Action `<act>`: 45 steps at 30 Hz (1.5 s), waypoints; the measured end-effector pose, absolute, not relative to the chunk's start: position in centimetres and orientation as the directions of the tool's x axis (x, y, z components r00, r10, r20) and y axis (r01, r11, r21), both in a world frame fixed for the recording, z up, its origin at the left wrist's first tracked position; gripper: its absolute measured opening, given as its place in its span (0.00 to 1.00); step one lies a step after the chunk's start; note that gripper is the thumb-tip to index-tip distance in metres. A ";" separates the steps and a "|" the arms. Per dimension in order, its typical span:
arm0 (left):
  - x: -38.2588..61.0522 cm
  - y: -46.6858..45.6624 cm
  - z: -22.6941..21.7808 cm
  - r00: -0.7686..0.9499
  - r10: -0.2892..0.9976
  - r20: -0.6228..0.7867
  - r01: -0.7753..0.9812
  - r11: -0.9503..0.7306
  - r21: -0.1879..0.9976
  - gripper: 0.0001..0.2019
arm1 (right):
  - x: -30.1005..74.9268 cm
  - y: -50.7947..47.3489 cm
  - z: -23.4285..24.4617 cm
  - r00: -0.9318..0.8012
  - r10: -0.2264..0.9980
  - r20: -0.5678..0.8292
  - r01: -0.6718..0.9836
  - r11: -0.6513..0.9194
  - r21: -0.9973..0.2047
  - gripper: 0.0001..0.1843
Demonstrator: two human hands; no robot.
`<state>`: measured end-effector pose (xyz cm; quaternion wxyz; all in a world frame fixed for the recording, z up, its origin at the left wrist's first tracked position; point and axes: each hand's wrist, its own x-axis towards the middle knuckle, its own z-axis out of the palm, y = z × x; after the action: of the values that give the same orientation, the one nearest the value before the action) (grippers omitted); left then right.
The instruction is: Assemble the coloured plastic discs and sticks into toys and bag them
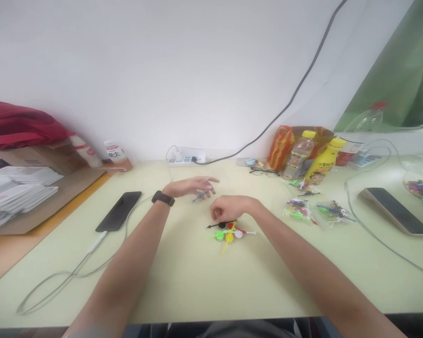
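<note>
The left hand [195,186] is hovering with fingers loosely spread at a small blue piece [201,194], whether gripping it I cannot tell, while the right hand [231,209] is sitting curled beside it, its fingertips hidden and any hold unclear. Just below the right hand, a cluster of colored pointer pieces [229,238] is lying; farther out, a phone [119,211] is resting left of the left wrist, and bagged pieces [299,210] are lying right of the right hand.
</note>
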<state>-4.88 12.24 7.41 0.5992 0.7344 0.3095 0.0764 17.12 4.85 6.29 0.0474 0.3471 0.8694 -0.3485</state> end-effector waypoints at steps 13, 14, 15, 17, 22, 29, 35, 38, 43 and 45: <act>-5.0 12.2 7.7 0.802 0.529 -0.278 0.358 -0.055 0.932 0.32 | 24.0 6.3 10.2 -0.544 0.831 -0.116 0.614 0.300 -0.730 0.12; -5.0 12.1 7.8 0.802 0.527 -0.280 0.355 -0.044 0.934 0.32 | 24.9 6.3 10.5 -0.493 0.865 -0.091 0.601 0.263 -0.755 0.11; -5.0 12.1 7.8 0.801 0.528 -0.282 0.351 -0.034 0.936 0.32 | 25.8 6.4 10.7 -0.438 0.897 -0.058 0.580 0.232 -0.781 0.09; -5.0 12.1 7.8 0.802 0.528 -0.279 0.340 -0.019 0.940 0.32 | 27.3 6.6 11.0 -0.319 0.947 0.040 0.506 0.206 -0.838 0.07; -4.7 11.9 7.9 0.828 0.502 -0.251 0.299 -0.016 0.954 0.30 | 28.8 7.4 10.8 0.060 0.950 0.305 0.180 0.290 -0.940 0.08; -3.2 11.2 8.0 0.851 0.485 -0.203 0.242 -0.019 0.970 0.30 | 26.1 8.7 9.3 0.180 0.948 0.264 0.046 0.260 -0.965 0.12; -2.4 11.0 8.1 0.857 0.491 -0.153 0.189 -0.024 0.982 0.32 | 22.7 8.9 7.8 0.122 0.975 0.184 0.087 0.174 -0.981 0.13; -2.3 11.0 8.1 0.852 0.506 -0.136 0.176 -0.032 0.984 0.31 | 21.8 8.7 7.5 0.108 0.975 0.195 0.126 0.181 -0.975 0.11; -2.2 11.0 8.0 0.857 0.502 -0.115 0.169 -0.062 0.984 0.30 | 21.3 8.1 7.6 0.061 0.974 0.220 0.247 0.199 -0.948 0.11; -2.2 11.0 8.0 0.858 0.499 -0.125 0.178 -0.060 0.982 0.30 | 21.4 8.1 7.6 0.032 0.976 0.217 0.272 0.201 -0.941 0.11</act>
<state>-2.25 10.98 7.98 0.6437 0.7173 0.2358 0.1248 21.37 8.08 7.64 -0.4934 0.5220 0.5975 -0.3566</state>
